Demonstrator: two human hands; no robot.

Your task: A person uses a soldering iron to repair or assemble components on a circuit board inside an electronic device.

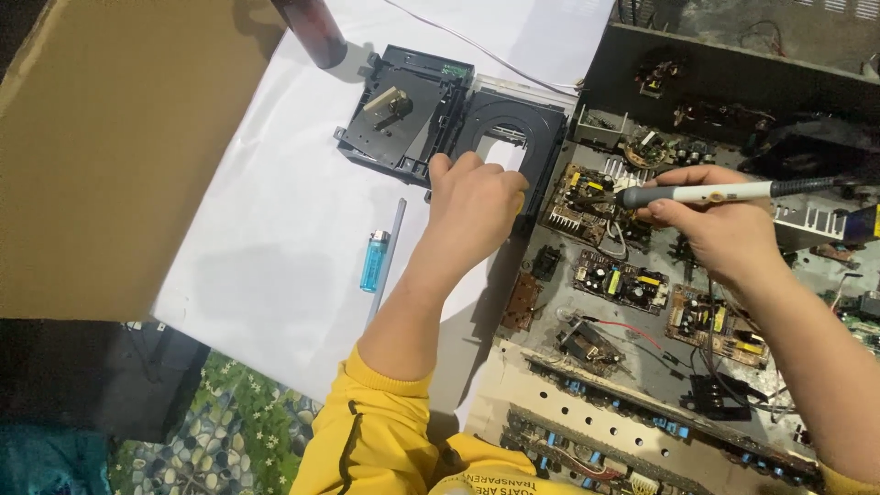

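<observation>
Only the head view here, looking straight down: the person's right hand (724,229) is wrapped around a white pen-shaped soldering iron with a dark cord end (724,192), held like a pencil, its tip sitting right over a small green-and-yellow circuit board packed with capacitors (587,203) inside the open grey metal chassis full of boards (642,357). The left hand (477,197) is curled, fingers pressed down on the edge of a black plastic disc-drive tray with a round recess (513,128), steadying it just beside the chassis. Looks like mid-soldering, tip at the joint; the next move probably calls for a steady wrist and keeping that tip off the neighbouring parts, since they're crammed close. On the counter there's a big white paper sheet (275,257), with a blue translucent lighter (374,261) and a thin grey rod (390,247) lying side by side near the left forearm. A brown cardboard flap (101,147) covers the left side, and pebble-and-flower patterned flooring (229,431) shows below.
</observation>
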